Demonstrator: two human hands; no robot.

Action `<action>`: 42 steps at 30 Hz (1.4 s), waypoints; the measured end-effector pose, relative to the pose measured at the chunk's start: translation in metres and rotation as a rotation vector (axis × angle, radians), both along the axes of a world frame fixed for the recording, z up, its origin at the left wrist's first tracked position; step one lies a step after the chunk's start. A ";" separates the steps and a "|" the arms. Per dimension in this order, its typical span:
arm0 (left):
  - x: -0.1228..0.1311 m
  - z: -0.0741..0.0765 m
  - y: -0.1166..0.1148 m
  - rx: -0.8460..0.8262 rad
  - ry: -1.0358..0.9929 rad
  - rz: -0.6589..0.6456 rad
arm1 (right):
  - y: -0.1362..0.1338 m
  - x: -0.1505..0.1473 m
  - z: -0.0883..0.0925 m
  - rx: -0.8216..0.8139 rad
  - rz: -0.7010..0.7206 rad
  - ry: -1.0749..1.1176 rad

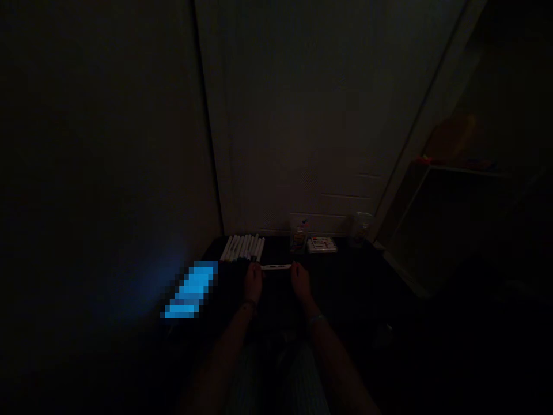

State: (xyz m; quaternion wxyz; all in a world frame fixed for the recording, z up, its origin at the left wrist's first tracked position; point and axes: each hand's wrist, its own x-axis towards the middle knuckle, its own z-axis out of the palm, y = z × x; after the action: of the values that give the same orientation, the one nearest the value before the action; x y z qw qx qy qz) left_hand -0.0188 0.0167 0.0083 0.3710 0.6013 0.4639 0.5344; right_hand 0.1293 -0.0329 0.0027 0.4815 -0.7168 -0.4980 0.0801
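Note:
A white marker (276, 267) is stretched level between my two hands, above the dark tabletop. My left hand (253, 280) is closed on its left end, and my right hand (301, 280) is closed on its right end. Just beyond my left hand, several white markers (242, 246) lie side by side in a row. The scene is very dim, so the fine placing of my fingers and the print on the marker are hard to make out.
A small clear bottle (298, 238) stands behind the marker, beside a flat white case (322, 245). Further right is a clear cup (360, 229). At the left glows a blurred blue screen (190, 291). A wall (302, 127) rises behind; a shelf unit (415, 190) stands right.

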 end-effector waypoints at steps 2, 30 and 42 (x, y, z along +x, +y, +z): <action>0.000 0.000 0.000 0.003 -0.010 -0.003 | 0.000 0.000 0.000 -0.010 0.003 -0.001; 0.001 0.000 -0.001 -0.022 -0.017 -0.001 | -0.002 0.000 0.002 0.035 0.072 0.080; 0.001 -0.006 0.001 -0.027 -0.090 -0.032 | -0.002 0.006 0.000 0.006 0.077 0.004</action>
State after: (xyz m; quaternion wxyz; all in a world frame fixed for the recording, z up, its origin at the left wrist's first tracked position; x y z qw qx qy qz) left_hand -0.0174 0.0182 0.0019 0.4082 0.5788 0.4443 0.5486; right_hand 0.1349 -0.0353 0.0029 0.4812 -0.6953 -0.5247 0.0984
